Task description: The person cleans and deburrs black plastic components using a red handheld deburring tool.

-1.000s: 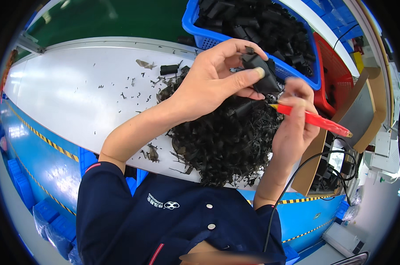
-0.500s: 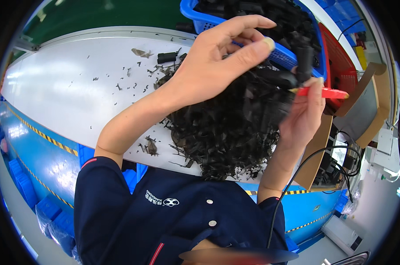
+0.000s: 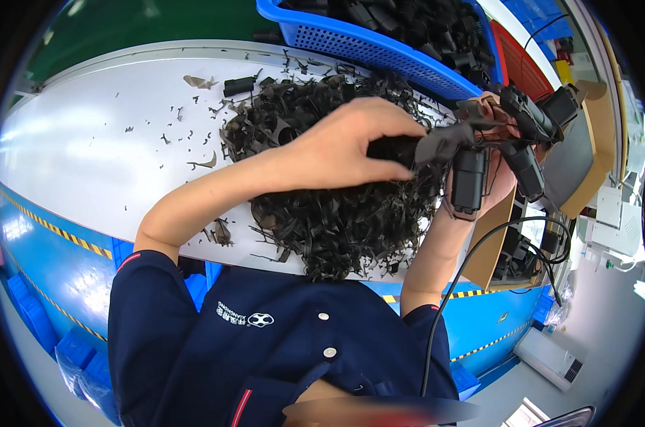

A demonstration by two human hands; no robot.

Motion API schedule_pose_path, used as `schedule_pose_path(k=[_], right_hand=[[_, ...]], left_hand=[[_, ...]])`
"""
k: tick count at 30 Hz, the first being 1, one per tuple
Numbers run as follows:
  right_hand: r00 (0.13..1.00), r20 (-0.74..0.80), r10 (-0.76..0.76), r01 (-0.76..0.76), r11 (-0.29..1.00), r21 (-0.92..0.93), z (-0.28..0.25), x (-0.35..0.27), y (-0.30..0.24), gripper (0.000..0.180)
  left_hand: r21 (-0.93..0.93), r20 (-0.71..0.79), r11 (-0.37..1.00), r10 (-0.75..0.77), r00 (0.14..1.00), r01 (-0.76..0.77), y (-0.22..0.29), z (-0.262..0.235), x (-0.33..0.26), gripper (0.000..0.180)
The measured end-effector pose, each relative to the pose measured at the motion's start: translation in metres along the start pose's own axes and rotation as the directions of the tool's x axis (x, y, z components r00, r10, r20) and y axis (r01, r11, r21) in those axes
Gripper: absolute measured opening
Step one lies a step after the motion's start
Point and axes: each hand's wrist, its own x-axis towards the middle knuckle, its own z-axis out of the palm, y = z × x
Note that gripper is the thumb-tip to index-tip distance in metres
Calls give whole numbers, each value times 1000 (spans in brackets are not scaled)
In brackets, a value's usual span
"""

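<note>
A branching cluster of black plastic moulded parts (image 3: 469,181) hangs from my right hand (image 3: 499,185), its block-shaped pieces spread on thin runners. These parts cover most of the fingers, and the red-handled tool held there before is out of sight. My left hand (image 3: 347,146) is open, thumb and fingers apart, just left of a motion-blurred dark piece of the cluster; I see no grip on it. Beneath both hands spreads a heap of black plastic scraps (image 3: 322,220) on the white table (image 3: 73,135).
Behind the heap stands a blue perforated basket (image 3: 365,53) full of black parts, beside a red basket (image 3: 518,60). Open cardboard boxes (image 3: 596,149) are at the right. A black cable (image 3: 436,324) loops near my right arm. One loose black part (image 3: 238,87) lies at the heap's far left.
My left hand has come down and nearer over the heap. A cluster of black parts is now raised in my right hand, and the red-handled tool no longer shows.
</note>
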Motion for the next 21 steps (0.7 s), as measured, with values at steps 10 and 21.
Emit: schedule_pose_path(k=[10,21], right_hand=[[902,-431,-20,-289,715,-637,43,1,30,26],[826,-320,465,-550,789,-273,35,-4,39,32]], left_hand=[[-224,-250,975,-67,966,10,34,-54,2,39],[-432,-232,897,-207,950,90,37,-40,1,26]])
